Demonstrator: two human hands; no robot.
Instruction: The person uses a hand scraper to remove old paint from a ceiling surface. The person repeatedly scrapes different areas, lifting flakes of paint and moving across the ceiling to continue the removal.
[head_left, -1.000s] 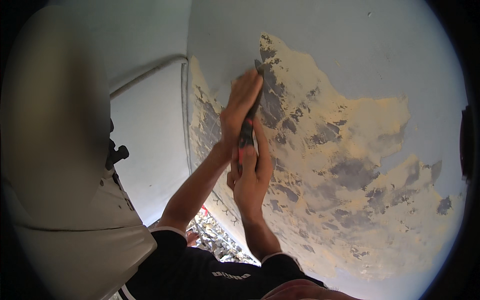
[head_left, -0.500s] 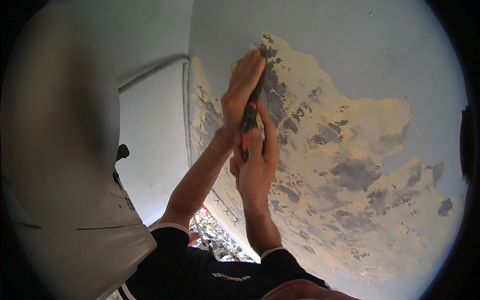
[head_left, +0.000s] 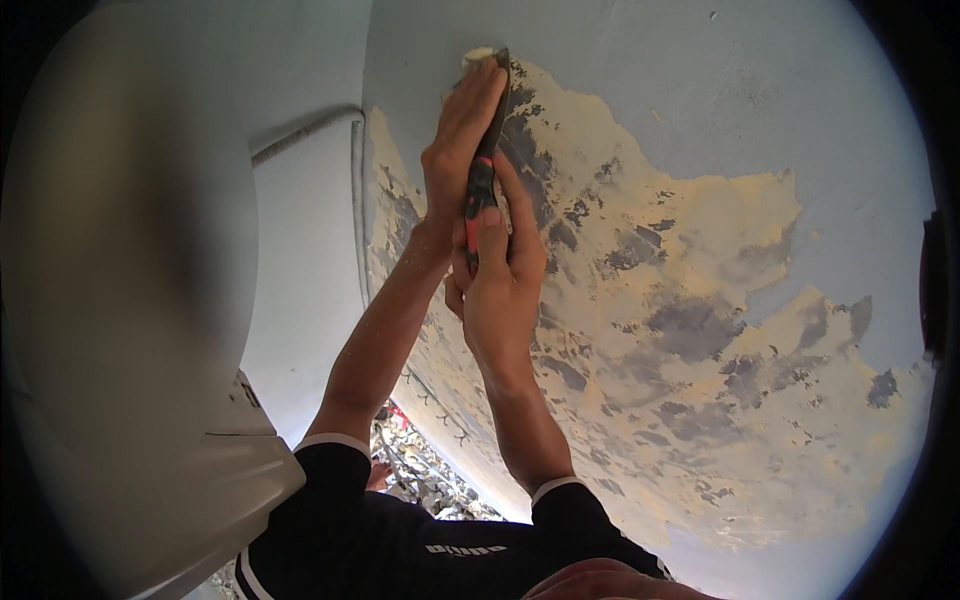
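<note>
Much of the scraper (head_left: 484, 170) is hidden: its handle, red and black, is seen only in a short strip between the two hands, and its dark blade is covered along one side by the left hand (head_left: 460, 135), so the blade's full width cannot be made out. The blade's tip is seen at the upper centre of the frame, where it meets the edge of the pale blue paint (head_left: 700, 90); a small curl of lifted paint (head_left: 478, 55) is seen just beside it. The scraper's long axis is set nearly upright in the picture, leaning slightly to the right at the top, with the blade pointed up and the handle pointed down.

The handle is grasped by the right hand (head_left: 500, 285), whose fingers are clenched round it with the thumb laid along its front. The left hand's fingers are pressed flat along the blade.

The scraped area (head_left: 640, 300), yellowish with grey patches, is spread across the centre and right of the frame. The left of the frame is filled by a blurred white curved surface (head_left: 130, 300), too near to be identified. Rubble (head_left: 425, 475) is glimpsed between the forearms at the lower centre, partly cut off by the black sleeves (head_left: 400, 540).
</note>
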